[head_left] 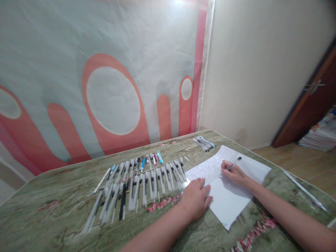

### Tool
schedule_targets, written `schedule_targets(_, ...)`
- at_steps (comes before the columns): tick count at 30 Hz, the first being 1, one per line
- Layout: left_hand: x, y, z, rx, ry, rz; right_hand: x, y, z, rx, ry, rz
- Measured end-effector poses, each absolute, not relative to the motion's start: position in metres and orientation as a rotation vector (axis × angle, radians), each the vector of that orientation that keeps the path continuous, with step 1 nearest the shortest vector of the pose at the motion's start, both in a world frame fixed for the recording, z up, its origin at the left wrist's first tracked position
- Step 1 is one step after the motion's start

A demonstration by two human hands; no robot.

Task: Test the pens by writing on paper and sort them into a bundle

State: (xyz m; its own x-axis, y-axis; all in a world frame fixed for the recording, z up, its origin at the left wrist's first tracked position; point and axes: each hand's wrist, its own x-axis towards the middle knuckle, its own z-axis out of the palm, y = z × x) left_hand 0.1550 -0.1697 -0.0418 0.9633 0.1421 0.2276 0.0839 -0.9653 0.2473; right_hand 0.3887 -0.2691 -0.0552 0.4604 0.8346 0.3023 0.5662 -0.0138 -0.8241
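My right hand (234, 173) is closed round a dark pen (233, 163), its tip on a white sheet of paper (231, 199) partly covered with handwriting. My left hand (195, 200) lies flat, fingers together, pressing the sheet's near left edge against the table. Just left of that hand, several clear and coloured pens (139, 182) lie in rows on the tabletop.
The table (52, 217) has a green wood-pattern cover. A small bunch of pens (204, 142) lies at the far edge beyond the paper. A long clear rod (304, 190) rests near the right edge. A wall banner hangs behind; a door and stacked papers (319, 134) are at right.
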Motion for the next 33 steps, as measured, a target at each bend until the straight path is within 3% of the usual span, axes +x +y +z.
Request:
schedule_targets(27, 0.156, -0.168, -0.045, 2.868, 0.151, 0.382, 0.391, -0.27, -0.058, -1.679, -1.27, 0.313)
schedule_targets(33, 0.155, -0.168, -0.046, 2.838, 0.125, 0.405, 0.4, -0.263, -0.066, -1.64, -1.004, 0.486)
